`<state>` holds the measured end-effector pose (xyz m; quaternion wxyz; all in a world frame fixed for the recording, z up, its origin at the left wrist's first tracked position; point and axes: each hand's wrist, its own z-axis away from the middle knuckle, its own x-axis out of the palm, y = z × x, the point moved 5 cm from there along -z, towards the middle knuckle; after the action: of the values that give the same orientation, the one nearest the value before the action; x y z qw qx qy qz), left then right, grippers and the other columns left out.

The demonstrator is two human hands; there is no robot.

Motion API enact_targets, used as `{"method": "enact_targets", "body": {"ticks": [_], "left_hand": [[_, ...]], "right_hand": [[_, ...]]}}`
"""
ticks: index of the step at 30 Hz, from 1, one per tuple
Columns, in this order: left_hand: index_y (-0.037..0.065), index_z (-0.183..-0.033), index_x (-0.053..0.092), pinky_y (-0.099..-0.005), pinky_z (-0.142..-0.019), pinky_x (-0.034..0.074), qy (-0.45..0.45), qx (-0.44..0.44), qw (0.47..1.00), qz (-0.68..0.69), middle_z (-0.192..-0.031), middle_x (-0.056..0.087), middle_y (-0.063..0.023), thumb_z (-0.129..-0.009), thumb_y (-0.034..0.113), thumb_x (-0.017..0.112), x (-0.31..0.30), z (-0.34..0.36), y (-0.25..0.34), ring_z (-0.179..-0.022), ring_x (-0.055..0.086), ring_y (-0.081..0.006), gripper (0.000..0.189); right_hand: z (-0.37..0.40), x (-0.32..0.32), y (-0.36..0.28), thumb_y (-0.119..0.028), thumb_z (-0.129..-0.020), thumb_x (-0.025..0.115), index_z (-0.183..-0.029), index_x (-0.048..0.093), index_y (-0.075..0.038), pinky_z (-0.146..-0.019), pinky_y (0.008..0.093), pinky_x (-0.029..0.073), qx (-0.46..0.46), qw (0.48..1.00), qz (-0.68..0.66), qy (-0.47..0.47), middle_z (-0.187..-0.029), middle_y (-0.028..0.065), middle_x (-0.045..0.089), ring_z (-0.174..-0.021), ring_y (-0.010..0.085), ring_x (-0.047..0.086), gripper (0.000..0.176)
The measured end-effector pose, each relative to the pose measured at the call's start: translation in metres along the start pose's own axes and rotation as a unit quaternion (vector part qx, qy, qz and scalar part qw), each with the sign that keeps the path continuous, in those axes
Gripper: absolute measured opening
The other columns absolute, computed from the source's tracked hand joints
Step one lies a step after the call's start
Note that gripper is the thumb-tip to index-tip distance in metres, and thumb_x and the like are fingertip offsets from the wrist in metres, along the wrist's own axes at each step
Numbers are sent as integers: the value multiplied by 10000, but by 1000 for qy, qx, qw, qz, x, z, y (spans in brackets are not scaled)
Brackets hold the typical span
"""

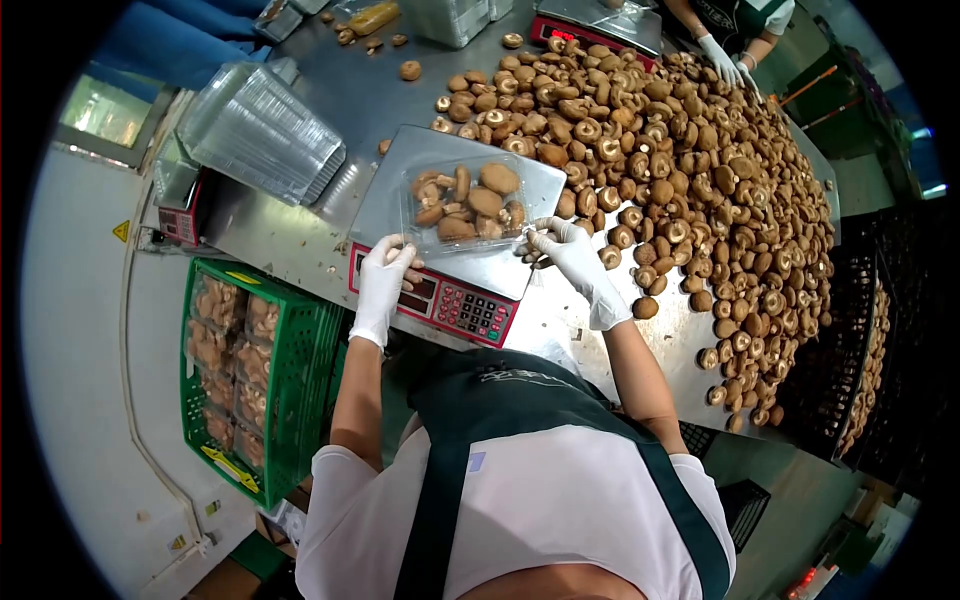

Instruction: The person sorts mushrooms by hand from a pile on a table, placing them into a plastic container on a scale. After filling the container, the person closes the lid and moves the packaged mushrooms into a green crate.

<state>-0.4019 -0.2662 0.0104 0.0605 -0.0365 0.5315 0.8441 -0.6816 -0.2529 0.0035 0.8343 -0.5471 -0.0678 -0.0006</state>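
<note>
Right hand (pixel 565 248) pinches the centre-frame tray (pixel 411 205), left hand (pixel 385 272) grip unclear; a lopsided lift could spill its mushrooms (pixel 498 178).

white gloves (pixel 383 285), white short-sleeved shirt (pixel 560 500), dark green apron (pixel 500 395)

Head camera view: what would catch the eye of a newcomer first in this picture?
The huge heap of brown mushrooms covering the metal table on the right stands out first. Next comes the clear tray of mushrooms on the scale in the middle, with the gloved left hand at the scale's front edge and the gloved right hand touching the tray's near corner.
</note>
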Motion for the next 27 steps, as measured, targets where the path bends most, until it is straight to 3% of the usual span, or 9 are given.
{"method": "enact_targets", "body": {"ticks": [1,8,11,16,17,20,22,24,27], "left_hand": [[18,-1043,558,-201,-441,406,10,14,1000,24,-734,630,-70,-893,98,561,5,4,7,-519,555,-92,170],[8,-994,535,-202,-451,435,-6,81,994,69,-730,631,-83,-879,27,548,6,-12,-5,-535,575,-107,118],[-1,-997,524,-196,-510,460,-14,109,993,52,-750,637,-74,-870,7,545,9,-7,-8,-588,600,-104,129],[-19,-1015,517,-232,-670,488,-12,203,975,-90,-795,626,-60,-790,25,624,10,13,-12,-728,587,-85,253],[-10,-1025,518,-270,-713,499,-27,169,979,-109,-842,639,-102,-757,50,651,9,13,-18,-752,628,-152,305],[21,-1131,499,-389,-779,500,-9,368,898,-240,-1007,635,-169,-707,123,711,14,33,-3,-916,626,-330,484],[33,-1162,497,-383,-812,496,25,392,875,-282,-1082,618,-165,-718,145,705,16,38,-1,-963,614,-320,504],[29,-1162,500,-367,-843,493,90,498,809,-298,-1134,605,-153,-741,147,684,12,50,6,-995,605,-311,474],[12,-1152,499,-353,-853,500,112,499,811,-284,-1124,614,-144,-756,124,662,3,54,2,-991,611,-303,443]], "right_hand": [[-1,2,-1,-118,-870,597,-1046,553,31,-627,238,510,-1,1000,4,-5,-819,119,679,-713,154,659,235],[-7,3,2,11,-807,552,-923,517,18,-521,214,473,-24,997,-67,36,-735,85,624,-608,133,618,121],[0,0,6,14,-790,558,-883,515,7,-579,212,454,-113,992,4,63,-695,17,566,-597,78,533,102],[37,-4,5,-45,-786,649,-900,554,-21,-671,262,496,-266,947,149,104,-766,45,602,-755,125,612,150],[47,-5,-2,-25,-758,663,-887,560,-33,-673,272,500,-336,903,244,113,-794,59,616,-767,159,622,165],[68,0,-18,30,-642,701,-823,571,-69,-625,310,503,-488,778,370,142,-874,63,648,-774,230,627,244],[78,7,-27,38,-616,698,-821,576,-71,-608,309,500,-531,715,425,163,-864,59,647,-764,232,623,262],[80,11,-28,45,-596,695,-831,581,-72,-602,309,500,-522,714,435,167,-871,64,652,-757,235,619,286],[80,21,-29,46,-593,695,-852,585,-72,-599,324,499,-545,700,428,172,-861,79,651,-740,251,610,305]]}}
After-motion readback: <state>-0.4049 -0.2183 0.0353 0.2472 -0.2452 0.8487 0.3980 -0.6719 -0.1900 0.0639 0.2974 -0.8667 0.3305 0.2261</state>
